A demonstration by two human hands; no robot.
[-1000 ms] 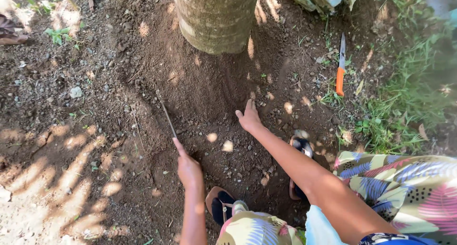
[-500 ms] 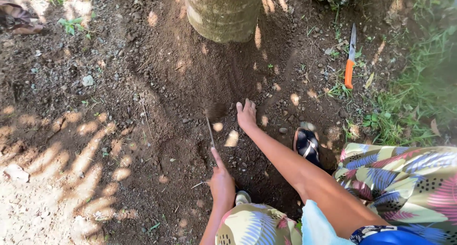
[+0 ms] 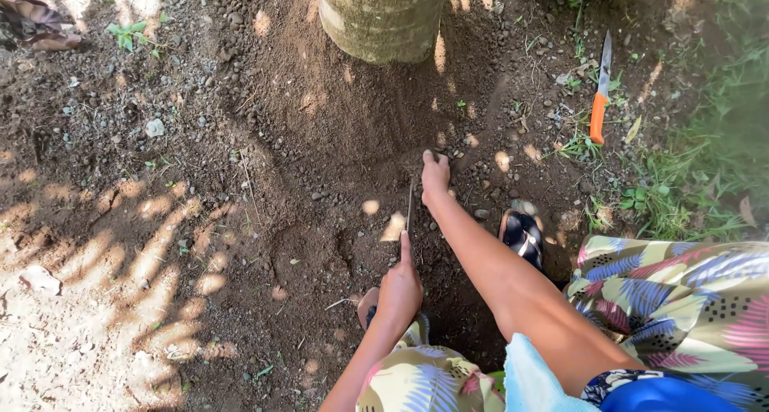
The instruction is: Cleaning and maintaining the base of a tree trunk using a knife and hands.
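Dark loose soil (image 3: pixel 336 132) meets the right hand (image 3: pixel 435 176), fingers (image 3: pixel 429 157) flat and pressed down, holding nothing. Below it at frame centre, the left hand (image 3: pixel 400 288) closes on a thin stick (image 3: pixel 409 212), angled to poke the ground. An orange-handled knife (image 3: pixel 599 100) lies upper right.

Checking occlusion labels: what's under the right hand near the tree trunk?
The right hand lies palm down on loose dark soil, fingers toward the tree trunk. Small pebbles show around it. The ground beneath the palm is covered. The left hand points a thin stick beside it.
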